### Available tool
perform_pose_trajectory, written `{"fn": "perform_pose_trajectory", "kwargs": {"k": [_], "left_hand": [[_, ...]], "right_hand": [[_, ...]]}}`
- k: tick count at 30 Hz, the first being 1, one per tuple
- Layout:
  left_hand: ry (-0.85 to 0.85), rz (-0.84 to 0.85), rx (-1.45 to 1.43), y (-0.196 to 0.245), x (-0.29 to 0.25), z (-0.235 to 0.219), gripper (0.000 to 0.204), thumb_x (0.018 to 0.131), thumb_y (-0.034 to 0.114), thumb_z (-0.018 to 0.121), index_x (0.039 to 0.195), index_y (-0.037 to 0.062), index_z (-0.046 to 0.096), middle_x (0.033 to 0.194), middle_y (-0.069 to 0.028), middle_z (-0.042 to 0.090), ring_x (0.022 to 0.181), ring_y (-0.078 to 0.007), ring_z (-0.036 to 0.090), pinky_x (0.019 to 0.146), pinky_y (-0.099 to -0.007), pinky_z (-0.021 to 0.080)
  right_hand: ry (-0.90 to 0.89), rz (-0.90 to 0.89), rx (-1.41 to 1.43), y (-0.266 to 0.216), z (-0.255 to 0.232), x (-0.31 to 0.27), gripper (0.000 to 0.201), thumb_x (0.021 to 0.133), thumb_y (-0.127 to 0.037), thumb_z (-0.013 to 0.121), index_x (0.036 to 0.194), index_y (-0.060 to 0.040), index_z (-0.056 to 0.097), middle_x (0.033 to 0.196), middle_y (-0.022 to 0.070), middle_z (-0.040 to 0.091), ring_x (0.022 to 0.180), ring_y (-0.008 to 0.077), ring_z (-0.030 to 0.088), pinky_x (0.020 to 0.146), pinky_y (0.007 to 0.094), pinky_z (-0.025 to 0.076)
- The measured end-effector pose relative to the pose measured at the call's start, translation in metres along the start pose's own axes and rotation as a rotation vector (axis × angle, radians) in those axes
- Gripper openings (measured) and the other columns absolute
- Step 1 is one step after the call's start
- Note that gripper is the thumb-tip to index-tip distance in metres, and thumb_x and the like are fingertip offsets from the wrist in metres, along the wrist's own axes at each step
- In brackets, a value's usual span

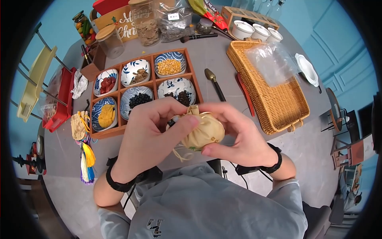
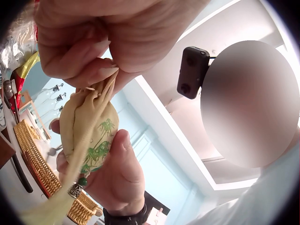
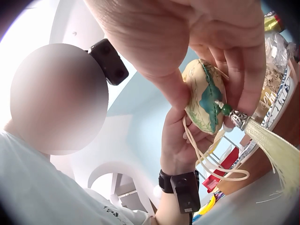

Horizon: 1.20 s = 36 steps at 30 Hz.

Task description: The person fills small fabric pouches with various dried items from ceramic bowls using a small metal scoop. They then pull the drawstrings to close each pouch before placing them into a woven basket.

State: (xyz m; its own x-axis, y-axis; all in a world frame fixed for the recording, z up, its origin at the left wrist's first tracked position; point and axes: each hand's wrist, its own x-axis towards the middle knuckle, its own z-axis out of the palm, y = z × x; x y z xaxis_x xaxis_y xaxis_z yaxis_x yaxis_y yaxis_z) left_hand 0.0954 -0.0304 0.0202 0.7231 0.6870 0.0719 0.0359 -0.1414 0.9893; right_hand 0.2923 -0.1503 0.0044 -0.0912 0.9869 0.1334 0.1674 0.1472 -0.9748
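Note:
A small cream cloth pouch [image 1: 203, 133] is held between both hands in front of the chest. My left hand [image 1: 153, 123] pinches its gathered neck with thumb and fingers. Around the pouch's round body curl the thumb and fingers of my right hand [image 1: 238, 137]. Green plant patterns show on the pouch [image 2: 96, 136] in the left wrist view. In the right wrist view, a green bead [image 3: 226, 110], a silver bead [image 3: 238, 118] and a pale tassel [image 3: 272, 145] hang from the pouch, and a cream cord [image 3: 211, 171] loops below it.
Beyond the hands stands a wooden divided tray [image 1: 155, 83] with several small bowls. A dark spoon [image 1: 215, 85], a red tool [image 1: 245, 95] and a wicker basket [image 1: 274, 115] lie right of it. Tassels [image 1: 86, 155] lie at the left, with jars [image 1: 111, 42] behind.

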Motion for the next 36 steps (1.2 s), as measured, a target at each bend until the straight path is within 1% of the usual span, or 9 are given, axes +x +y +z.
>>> {"fn": "perform_pose_trajectory", "kwargs": {"k": [10, 13, 18, 20, 22, 23, 24, 27, 36], "left_hand": [[-0.071, 0.181, -0.347, 0.007, 0.002, 0.016, 0.046, 0.097, 0.003, 0.067, 0.141, -0.0003, 0.053, 0.102, -0.0024, 0.063, 0.079, -0.0037, 0.061, 0.064, -0.0182, 0.047], [-0.11, 0.161, -0.191, 0.013, 0.007, 0.016, 0.052, 0.1, 0.015, 0.065, 0.145, -0.0022, 0.047, 0.115, -0.009, 0.063, 0.077, -0.0096, 0.064, 0.061, -0.0219, 0.051], [0.165, 0.345, -0.191, 0.018, 0.008, 0.028, 0.07, 0.1, 0.033, 0.067, 0.153, -0.0026, 0.038, 0.145, -0.0179, 0.048, 0.085, -0.0155, 0.065, 0.06, -0.0238, 0.051], [0.119, 0.403, -0.237, 0.007, 0.006, 0.014, 0.062, 0.097, 0.01, 0.067, 0.15, -0.0031, 0.037, 0.143, -0.0153, 0.049, 0.093, -0.0149, 0.067, 0.065, -0.0223, 0.053], [0.102, 0.338, -0.217, -0.006, 0.0, 0.01, 0.058, 0.098, 0.013, 0.067, 0.147, -0.0029, 0.04, 0.144, -0.016, 0.049, 0.092, -0.0155, 0.067, 0.065, -0.0227, 0.053], [0.093, 0.308, -0.206, -0.012, -0.004, 0.009, 0.057, 0.098, 0.015, 0.068, 0.145, -0.0028, 0.041, 0.144, -0.0164, 0.049, 0.091, -0.0158, 0.067, 0.065, -0.0229, 0.052], [0.079, 0.295, -0.196, -0.019, -0.007, 0.009, 0.055, 0.098, 0.015, 0.068, 0.143, -0.0028, 0.042, 0.144, -0.0164, 0.049, 0.09, -0.0157, 0.067, 0.064, -0.0229, 0.052], [0.044, 0.244, -0.191, -0.036, -0.021, 0.011, 0.052, 0.097, 0.017, 0.07, 0.139, -0.0027, 0.046, 0.141, -0.0166, 0.051, 0.087, -0.0152, 0.067, 0.064, -0.0228, 0.052], [0.059, -0.012, -0.157, -0.061, -0.08, 0.002, 0.053, 0.093, 0.017, 0.074, 0.135, -0.003, 0.048, 0.13, -0.0175, 0.056, 0.082, -0.0163, 0.067, 0.074, -0.0276, 0.055]], "right_hand": [[0.063, -0.028, 0.31, -0.007, -0.021, 0.0, 0.058, 0.095, -0.002, 0.073, 0.145, -0.0022, 0.044, 0.125, 0.0059, 0.065, 0.11, 0.0127, 0.065, 0.088, 0.0292, 0.057], [0.061, -0.096, 0.354, -0.011, -0.023, 0.004, 0.055, 0.095, -0.003, 0.072, 0.143, -0.0018, 0.045, 0.124, 0.0057, 0.066, 0.107, 0.0123, 0.066, 0.085, 0.0296, 0.059], [0.127, -0.192, 0.231, -0.032, -0.062, 0.008, 0.052, 0.096, -0.006, 0.071, 0.142, -0.0006, 0.047, 0.122, 0.0068, 0.067, 0.105, 0.0137, 0.068, 0.084, 0.0323, 0.061], [0.154, -0.219, 0.137, -0.058, -0.095, 0.015, 0.049, 0.098, -0.012, 0.071, 0.141, -0.0006, 0.05, 0.122, 0.0081, 0.068, 0.107, 0.0162, 0.069, 0.086, 0.0328, 0.061], [0.275, -0.302, -0.146, -0.074, -0.13, 0.029, 0.051, 0.098, -0.022, 0.072, 0.139, -0.0007, 0.053, 0.121, 0.0094, 0.069, 0.107, 0.0181, 0.07, 0.088, 0.0341, 0.061], [0.259, -0.237, -0.325, -0.082, -0.154, 0.031, 0.066, 0.099, -0.03, 0.069, 0.153, -0.002, 0.042, 0.131, 0.0123, 0.065, 0.115, 0.0211, 0.068, 0.098, 0.038, 0.058], [0.349, -0.156, -0.104, -0.094, -0.157, 0.035, 0.041, 0.101, -0.013, 0.066, 0.138, -0.0016, 0.053, 0.121, 0.0081, 0.068, 0.104, 0.017, 0.067, 0.091, 0.0347, 0.057], [0.374, -0.036, -0.234, -0.098, -0.221, 0.034, 0.047, 0.101, -0.022, 0.068, 0.141, -0.0035, 0.052, 0.122, 0.0072, 0.067, 0.105, 0.0163, 0.066, 0.094, 0.0353, 0.056], [0.188, 0.422, -0.446, 0.005, -0.328, -0.062, 0.066, 0.092, -0.031, 0.079, 0.145, -0.0035, 0.051, 0.123, 0.0014, 0.067, 0.116, 0.0118, 0.059, 0.11, 0.0313, 0.042]]}}
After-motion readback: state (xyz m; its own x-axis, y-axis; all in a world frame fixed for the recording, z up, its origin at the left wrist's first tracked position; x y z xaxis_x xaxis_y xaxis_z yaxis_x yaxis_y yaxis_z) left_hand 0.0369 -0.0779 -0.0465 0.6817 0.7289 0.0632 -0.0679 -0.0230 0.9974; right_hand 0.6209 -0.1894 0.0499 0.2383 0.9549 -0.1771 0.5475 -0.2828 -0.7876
